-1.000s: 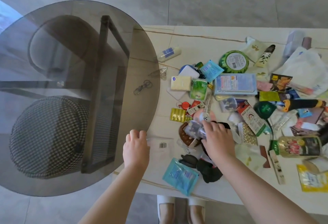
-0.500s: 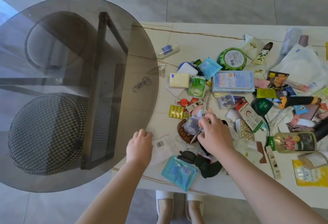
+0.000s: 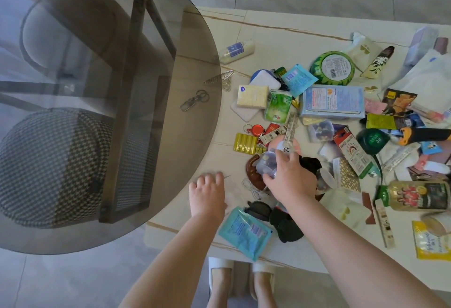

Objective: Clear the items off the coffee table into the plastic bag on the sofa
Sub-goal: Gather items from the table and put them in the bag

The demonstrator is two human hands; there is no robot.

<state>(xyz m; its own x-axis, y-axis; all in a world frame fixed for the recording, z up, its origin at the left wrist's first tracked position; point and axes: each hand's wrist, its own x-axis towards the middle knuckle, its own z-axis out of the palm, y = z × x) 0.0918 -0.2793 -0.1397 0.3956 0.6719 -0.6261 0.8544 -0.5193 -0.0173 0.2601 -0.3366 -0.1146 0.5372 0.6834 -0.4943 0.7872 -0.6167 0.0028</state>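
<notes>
— Since half a second ago, what moved?
— Right hand [image 3: 289, 179] has lifted the small clear plastic tub [image 3: 267, 167] a little off the pile; left hand [image 3: 207, 194] has slid slightly right along the pale marble surface [image 3: 280, 29].
— Counts?
— Two hands, one tub in the grip, one long clear tube with a panda sticker [image 3: 290, 129] sticking up past the right fingers. Two light-blue foil sachets: one near [image 3: 245, 233], one far [image 3: 298, 79]. One round green watermelon-print tin [image 3: 333, 68].
— And the grip?
— Right fingers curl round the tub, grasping it. Left hand's fingers are curled, resting on a thin clear packet [image 3: 231, 191]; I cannot tell whether they pinch it. No sofa bag in view.
</notes>
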